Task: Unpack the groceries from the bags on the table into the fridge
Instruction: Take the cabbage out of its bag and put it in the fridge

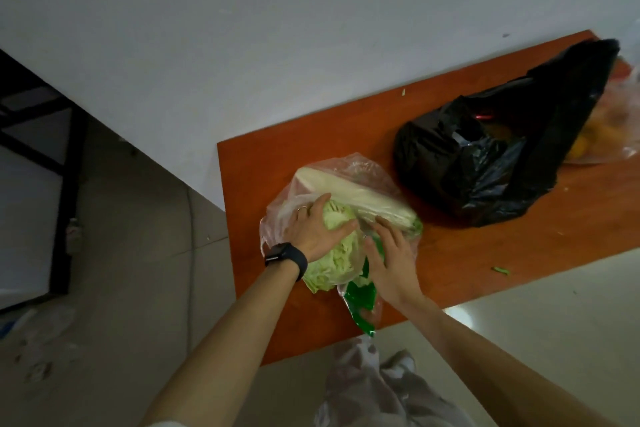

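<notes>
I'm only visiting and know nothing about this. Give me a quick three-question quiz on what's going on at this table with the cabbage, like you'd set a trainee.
1. True or false: the left hand rests on the cabbage.
2. What lies partly round the cabbage? A) a paper bag B) a clear plastic bag C) a cardboard box
3. Fill in: the dark watch sits on the ___ wrist.
Key: 1 true; 2 B; 3 left.
</notes>
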Demonstrator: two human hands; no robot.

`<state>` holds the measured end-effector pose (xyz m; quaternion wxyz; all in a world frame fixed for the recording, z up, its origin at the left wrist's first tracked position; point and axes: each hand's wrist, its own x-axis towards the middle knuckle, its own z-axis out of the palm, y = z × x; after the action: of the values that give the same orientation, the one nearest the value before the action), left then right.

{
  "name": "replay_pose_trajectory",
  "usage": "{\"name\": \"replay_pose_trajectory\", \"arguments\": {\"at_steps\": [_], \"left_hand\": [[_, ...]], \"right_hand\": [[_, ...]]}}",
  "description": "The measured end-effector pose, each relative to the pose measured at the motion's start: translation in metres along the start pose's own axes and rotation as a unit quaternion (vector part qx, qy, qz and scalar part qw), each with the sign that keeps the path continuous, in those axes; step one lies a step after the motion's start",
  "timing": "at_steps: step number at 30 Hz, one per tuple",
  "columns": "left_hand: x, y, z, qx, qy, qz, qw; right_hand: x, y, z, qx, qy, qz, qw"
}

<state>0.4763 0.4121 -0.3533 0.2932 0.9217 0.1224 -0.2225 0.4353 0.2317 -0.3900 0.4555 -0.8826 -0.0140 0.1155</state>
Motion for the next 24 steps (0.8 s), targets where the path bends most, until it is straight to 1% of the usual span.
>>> {"name": "replay_pose_trajectory", "arguments": {"at_steps": [1, 3, 5, 9, 12, 14, 16, 17, 18, 19, 20, 21, 22, 24], "left_hand": [[-0.002, -0.002, 0.004, -0.001, 0.009, -0.003, 1.0], [-0.011, -0.005, 0.006, -0.007, 0.012, 0.003, 1.0], [-0.02, -0.014, 0.001, -0.012, 0.003, 0.019, 1.0], [-0.045, -0.034, -0.006, -0.041, 0.017, 0.034, 0.998], [-0.057, -0.043, -0.006, -0.054, 0.016, 0.026, 0.998], [-0.064, -0.047, -0.006, -0.049, 0.006, 0.023, 0.999], [-0.07, -0.052, -0.003, -0.065, 0.003, -0.004, 0.998], [-0.074, -0.054, 0.0, -0.083, 0.001, -0.021, 0.996], [-0.077, -0.055, 0.002, -0.103, -0.001, -0.033, 0.994], [-0.081, -0.057, 0.004, -0.122, 0.001, -0.04, 0.992], [-0.083, -0.059, 0.006, -0.143, 0.005, -0.046, 0.989], [-0.086, -0.061, 0.006, -0.169, 0.007, -0.054, 0.984], [-0.089, -0.063, 0.006, -0.199, 0.006, -0.064, 0.978], [-0.09, -0.068, 0.004, -0.277, 0.017, -0.082, 0.957]], "right_hand": [[0.009, 0.004, -0.003, -0.081, -0.041, 0.014, 0.996], [0.027, 0.014, -0.009, -0.241, -0.122, 0.005, 0.963], [0.04, 0.015, -0.013, -0.324, -0.152, 0.002, 0.934], [0.053, -0.001, -0.024, -0.372, -0.094, -0.02, 0.923], [0.063, -0.006, -0.027, -0.374, -0.075, 0.004, 0.924], [0.057, -0.01, -0.023, -0.355, -0.023, -0.012, 0.934], [0.039, -0.015, -0.015, -0.326, 0.03, -0.06, 0.943], [0.028, -0.019, -0.012, -0.285, 0.032, -0.071, 0.955], [0.018, -0.024, -0.01, -0.218, 0.003, -0.055, 0.974], [0.008, -0.033, -0.008, -0.139, -0.044, -0.015, 0.989], [0.001, -0.041, -0.005, -0.056, -0.098, 0.045, 0.993], [-0.002, -0.045, 0.001, 0.015, -0.144, 0.113, 0.983], [-0.004, -0.049, 0.008, 0.058, -0.174, 0.175, 0.967], [0.0, -0.052, 0.021, 0.113, -0.188, 0.274, 0.936]]}}
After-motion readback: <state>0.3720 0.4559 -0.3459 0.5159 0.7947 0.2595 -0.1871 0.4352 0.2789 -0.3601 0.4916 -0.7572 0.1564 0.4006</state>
